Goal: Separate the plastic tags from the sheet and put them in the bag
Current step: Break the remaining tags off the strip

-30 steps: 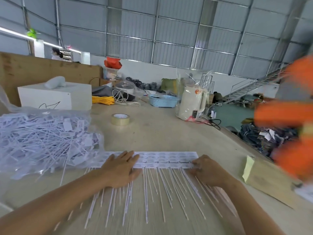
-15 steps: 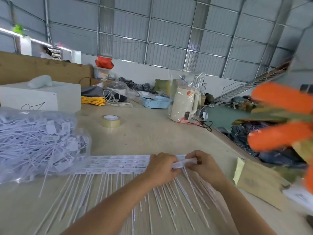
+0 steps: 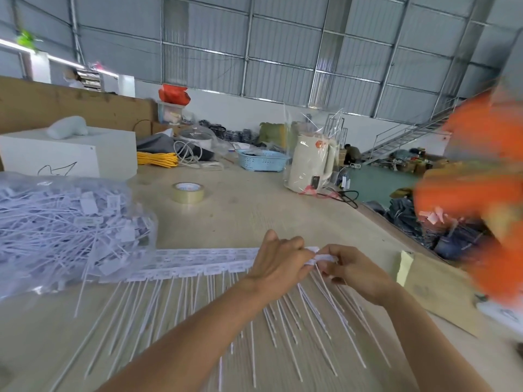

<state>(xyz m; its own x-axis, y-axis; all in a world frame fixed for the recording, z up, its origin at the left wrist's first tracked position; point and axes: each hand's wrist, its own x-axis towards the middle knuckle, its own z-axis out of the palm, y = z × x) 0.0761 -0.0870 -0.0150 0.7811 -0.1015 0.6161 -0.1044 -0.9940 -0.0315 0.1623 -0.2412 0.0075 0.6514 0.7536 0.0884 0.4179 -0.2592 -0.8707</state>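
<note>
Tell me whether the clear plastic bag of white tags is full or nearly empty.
Well filled. The clear plastic bag bulges with a dense heap of loose white plastic tags and their long tails, piled high on the table's left side.

bright diffuse daylight | soft shadows | wide-angle edge bowing | right-edge motion blur

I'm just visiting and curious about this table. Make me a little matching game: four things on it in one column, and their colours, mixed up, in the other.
Things:
1. roll of tape
2. basket
3. coiled cord
4. sheet of plastic tags

Colours:
A. white
B. yellow
C. tan
D. light blue

Pairs: 1-C, 2-D, 3-B, 4-A
</note>
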